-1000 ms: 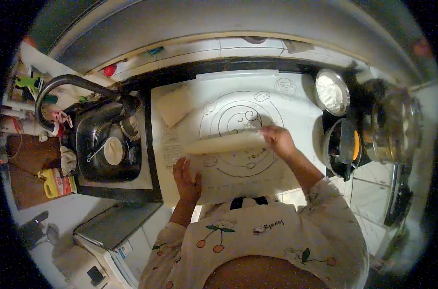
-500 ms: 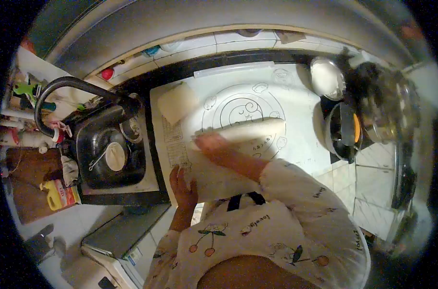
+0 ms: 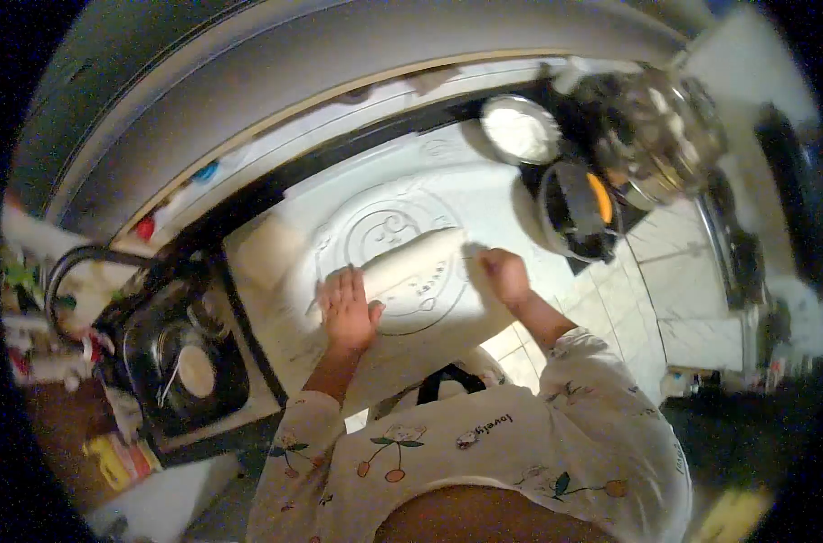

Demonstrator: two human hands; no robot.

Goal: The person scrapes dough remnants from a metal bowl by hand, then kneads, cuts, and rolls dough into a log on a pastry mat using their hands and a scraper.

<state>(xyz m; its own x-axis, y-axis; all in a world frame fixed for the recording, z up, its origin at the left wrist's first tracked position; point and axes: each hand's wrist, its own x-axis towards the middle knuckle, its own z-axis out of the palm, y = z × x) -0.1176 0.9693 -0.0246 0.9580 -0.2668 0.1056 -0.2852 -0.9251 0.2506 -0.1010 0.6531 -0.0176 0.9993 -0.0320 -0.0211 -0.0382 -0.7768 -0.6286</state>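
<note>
A long pale roll of dough [image 3: 416, 258] lies slantwise on a white mat [image 3: 493, 195] printed with a round drawing and lettering. My left hand [image 3: 348, 312] rests palm down on the dough's left end, its fingers stretched out. Just off the right end, over the mat, my right hand [image 3: 506, 276] has its fingers curled in. Whether anything is inside those fingers is hidden. A pale, blurred square sheet [image 3: 266, 253] lies on the mat's left part.
A metal bowl of white powder [image 3: 520, 131] stands back right, beside a dark pot [image 3: 561, 204] with an orange piece. Glassy cookware [image 3: 665, 136] crowds the right corner. Left of the mat, a black sink [image 3: 235, 389] holds a round pale dish [image 3: 197, 371] below a black faucet [image 3: 63, 271].
My right hand has gone from the dough's left end to beyond its right end. My left hand has moved up from the mat's near edge onto the dough. The view has turned.
</note>
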